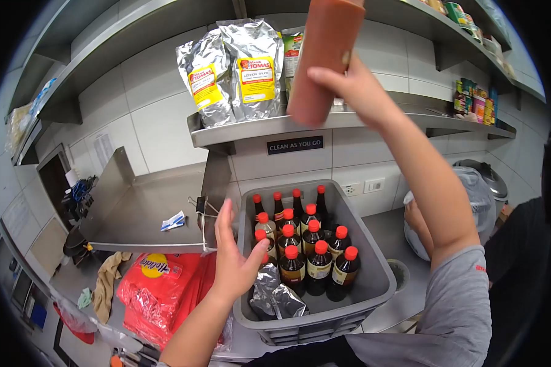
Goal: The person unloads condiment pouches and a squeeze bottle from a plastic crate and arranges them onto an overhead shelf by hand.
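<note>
My right hand (358, 92) is raised and wrapped round a large bottle of orange-red sauce (324, 52), held in front of the steel shelf (373, 122). The bottle's top runs out of view. Over the left rim of a grey plastic crate (376, 275), my left hand (236, 260) is open and holds nothing. Several dark sauce bottles with red caps (319, 263) stand upright in the crate. Crumpled silver pouches (275, 296) lie in its near left corner. Two large silver Mang Tomas pouches (254, 67) stand on the shelf, left of the raised bottle.
A steel tray-like surface (159, 196) with a small blue-and-white packet is at left. Red plastic packs (159, 293) lie below it. Another person's hand (415, 220) touches a plastic-lined bin (471, 202) at right. More shelving (465, 43) runs overhead, holding cans.
</note>
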The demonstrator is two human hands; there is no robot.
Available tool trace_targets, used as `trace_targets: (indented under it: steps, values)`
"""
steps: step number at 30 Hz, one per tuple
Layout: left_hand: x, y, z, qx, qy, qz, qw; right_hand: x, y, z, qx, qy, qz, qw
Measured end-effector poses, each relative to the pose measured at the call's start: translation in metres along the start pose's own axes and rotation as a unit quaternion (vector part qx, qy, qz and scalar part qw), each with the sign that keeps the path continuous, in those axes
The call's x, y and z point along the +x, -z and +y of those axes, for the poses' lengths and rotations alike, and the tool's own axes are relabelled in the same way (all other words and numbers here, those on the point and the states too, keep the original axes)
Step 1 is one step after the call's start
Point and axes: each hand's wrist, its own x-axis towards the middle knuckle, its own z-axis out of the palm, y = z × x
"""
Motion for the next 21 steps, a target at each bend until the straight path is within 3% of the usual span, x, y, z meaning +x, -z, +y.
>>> trace_targets:
  steps: [2, 4, 8, 10, 15, 16, 18, 20, 21]
  values:
    - [-0.020, -0.005, -0.016, 0.048, 0.019, 0.002, 0.999, 0.043, 0.014, 0.029, -0.037, 0.011, 0.016, 0.999]
    - [-0.039, -0.007, -0.025, 0.096, 0.040, 0.004, 0.995, 0.077, 0.019, 0.076, -0.164, -0.011, 0.064, 0.984]
    - [-0.071, -0.004, -0.031, 0.180, 0.095, 0.003, 0.979, 0.089, -0.002, 0.117, -0.196, -0.063, 0.024, 0.978]
    - [-0.078, -0.002, -0.040, 0.160, 0.112, 0.014, 0.981, 0.090, -0.014, 0.124, -0.331, -0.149, 0.107, 0.926]
    - [-0.081, -0.002, -0.042, 0.161, 0.148, -0.002, 0.976, 0.096, -0.022, 0.149, -0.414, -0.121, 0.149, 0.890]
    - [-0.077, -0.002, -0.035, 0.175, 0.152, -0.011, 0.973, 0.105, -0.013, 0.171, -0.383, -0.069, 0.116, 0.914]
    - [-0.077, -0.003, -0.038, 0.192, 0.127, -0.009, 0.973, 0.090, -0.014, 0.144, -0.473, -0.014, 0.006, 0.881]
    - [-0.076, -0.004, -0.036, 0.198, 0.142, -0.029, 0.969, 0.074, -0.024, 0.130, -0.383, -0.038, 0.128, 0.914]
    - [-0.076, -0.004, -0.037, 0.213, 0.146, -0.049, 0.965, 0.071, -0.021, 0.124, -0.402, -0.058, 0.101, 0.908]
